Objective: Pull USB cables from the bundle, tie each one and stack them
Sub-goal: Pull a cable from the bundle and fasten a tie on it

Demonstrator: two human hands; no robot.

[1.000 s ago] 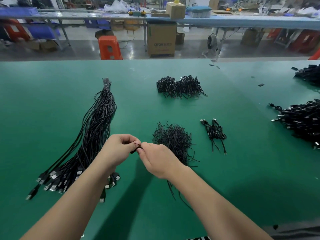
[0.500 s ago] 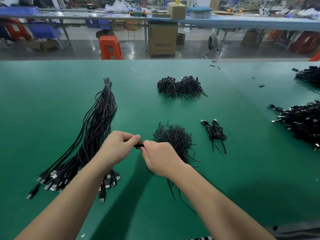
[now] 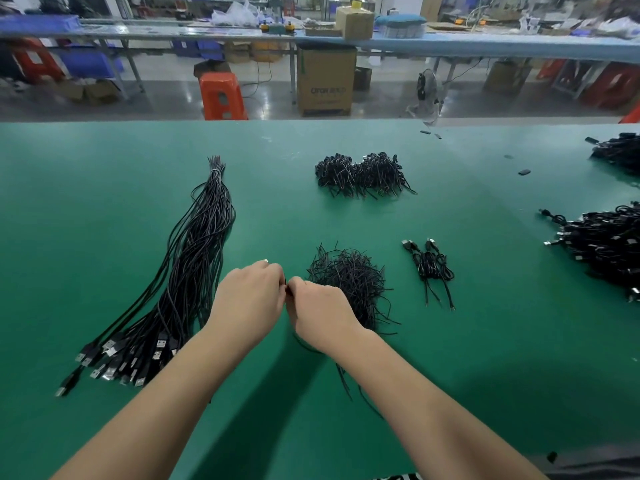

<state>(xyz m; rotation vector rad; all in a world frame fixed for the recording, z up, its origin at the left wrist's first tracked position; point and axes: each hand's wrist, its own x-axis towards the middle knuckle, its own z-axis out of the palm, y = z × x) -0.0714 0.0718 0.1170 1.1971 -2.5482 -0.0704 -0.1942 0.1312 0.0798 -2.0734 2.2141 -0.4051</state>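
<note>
- Both forearms come up from the lower edge of the view and meet near the centre of the green desk (image 3: 104, 202); the left arm rises from 7 o'clock, the right one from 5 o'clock.
- The left hand (image 3: 247, 303) shows its back to the camera. Its fingers are curled, and the tips meet the right hand at the gap between them.
- The right hand (image 3: 320, 315) also shows its back, with curled fingers and the thumb side turned to the left hand.
- Between the two hands only a small dark piece of cable (image 3: 285, 285) shows. Both hands pinch it; how it is folded or tied I cannot tell, because the fingers hide it.
- A thin black wire hangs below the right wrist and lies on the desk toward 6 o'clock.
- The bundle (image 3: 194, 265) of long black USB cables lies at 9 o'clock from the hands, with its plugs fanned out toward 7 o'clock and its tied end toward 12 o'clock.
- A loose heap of ties (image 3: 349, 275) is just beside the right hand, at 2 o'clock.
- Two tied cables (image 3: 431, 268) lie at 3 o'clock from the heap, a little apart from it.
- A darker pile (image 3: 360, 174) sits at 12 o'clock, well apart from the hands.
- More cables (image 3: 606, 244) are piled at the right edge of the desk.
</note>
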